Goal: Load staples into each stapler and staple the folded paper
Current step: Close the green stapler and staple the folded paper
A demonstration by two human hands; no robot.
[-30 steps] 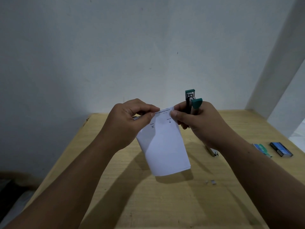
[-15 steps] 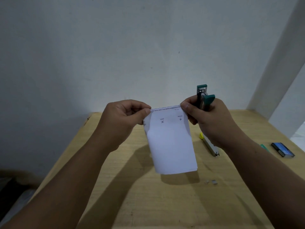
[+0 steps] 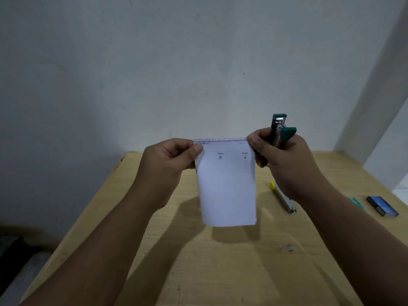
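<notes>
A folded white paper [image 3: 227, 191] hangs in the air above the wooden table [image 3: 176, 261], stretched by its top edge between both hands. My left hand [image 3: 170, 157] pinches the top left corner. My right hand [image 3: 280, 157] pinches the top right corner and also grips a green stapler [image 3: 281, 131], which points upward with its jaws apart. A second stapler with a yellow end [image 3: 282, 198] lies on the table under my right wrist.
A blue staple box [image 3: 383, 206] and a green box [image 3: 356, 203], partly hidden by my right forearm, lie at the table's right edge. A few small staple pieces [image 3: 288, 248] sit on the table in front. A grey wall stands behind.
Both hands have risen and spread apart, pulling the paper's top edge flat and wide. The green stapler moved right and up with my right hand.
</notes>
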